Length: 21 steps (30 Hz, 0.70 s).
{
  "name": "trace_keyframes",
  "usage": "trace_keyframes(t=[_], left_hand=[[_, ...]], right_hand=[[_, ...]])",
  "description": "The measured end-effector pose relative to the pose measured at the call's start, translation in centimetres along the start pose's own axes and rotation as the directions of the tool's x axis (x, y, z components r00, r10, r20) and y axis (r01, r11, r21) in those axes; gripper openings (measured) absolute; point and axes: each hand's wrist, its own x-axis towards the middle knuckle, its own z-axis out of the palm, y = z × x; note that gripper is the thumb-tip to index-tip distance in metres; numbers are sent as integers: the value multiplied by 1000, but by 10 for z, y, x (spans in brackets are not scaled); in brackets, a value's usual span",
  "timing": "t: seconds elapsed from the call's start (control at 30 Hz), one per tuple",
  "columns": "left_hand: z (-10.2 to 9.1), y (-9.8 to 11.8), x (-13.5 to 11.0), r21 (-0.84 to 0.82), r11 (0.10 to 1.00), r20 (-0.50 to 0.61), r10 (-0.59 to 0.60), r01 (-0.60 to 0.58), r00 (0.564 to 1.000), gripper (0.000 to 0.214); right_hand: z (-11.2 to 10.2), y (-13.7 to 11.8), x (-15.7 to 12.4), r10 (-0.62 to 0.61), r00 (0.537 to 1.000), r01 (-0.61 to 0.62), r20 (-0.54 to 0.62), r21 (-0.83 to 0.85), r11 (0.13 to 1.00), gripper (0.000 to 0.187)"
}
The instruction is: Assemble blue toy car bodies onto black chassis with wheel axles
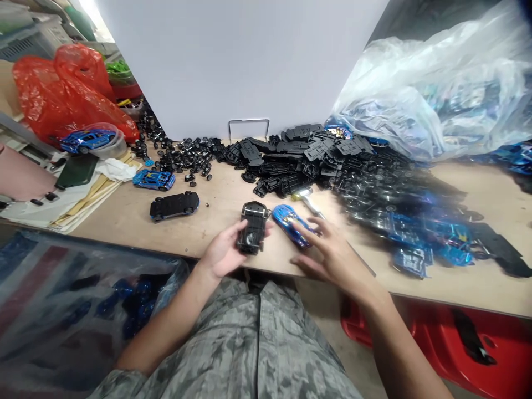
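Note:
My left hand holds a black toy car chassis, gripped along its sides between thumb and fingers. Over the rear of a shiny blue toy car body, my right hand has its fingers spread. The index fingertip overlaps the body's top, while the thumb stays apart near the table edge; whether the finger presses on it I cannot tell. Just behind lies a screwdriver-like tool with a yellowish end. Left of my hands, a toy car lies wheels up, its black underside showing. Another blue toy car is behind it.
Black chassis plates are heaped at the back, beside loose wheel sets. Blurred blue car bodies lie right. A clear plastic bag, a red bag, a grey-white panel and a red stool surround the table.

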Motion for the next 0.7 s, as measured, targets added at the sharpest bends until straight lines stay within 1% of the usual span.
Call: trace_keyframes(t=[0.07,0.13,0.2,0.27,0.33,0.4,0.47,0.53,0.63,0.7], left_hand=[[-2,2,-1,-45,999,11,-18,19,1000,45],[-3,3,-1,-86,996,18,-32,33,999,51],[-4,2,0,-126,991,20,-39,41,999,55],[-4,0,1,-160,986,28,-50,54,998,56],[-2,-4,2,-185,980,49,-62,70,997,54],[0,-8,2,-208,975,74,-69,83,995,54],[3,-11,3,-231,969,85,-69,87,994,55],[6,-13,4,-248,965,64,-71,85,995,55],[10,-16,5,-255,965,-20,-76,68,997,49],[13,-17,6,-247,967,-67,-83,64,994,48]], right_hand=[[2,3,-6,-52,998,53,-31,43,998,57],[8,7,-10,-101,987,108,-124,47,993,48],[16,11,-12,-149,956,159,-253,17,987,52],[22,11,-13,-181,905,187,-384,-23,982,61],[25,6,-12,-182,853,189,-488,-34,981,67],[22,-6,-10,-168,812,188,-559,-23,982,69],[17,-23,-8,-175,789,209,-589,-10,978,69],[13,-41,-5,-198,777,240,-598,-10,971,65],[12,-61,-3,-242,770,278,-590,-30,960,59],[15,-67,-3,-286,779,312,-558,-50,949,57]])
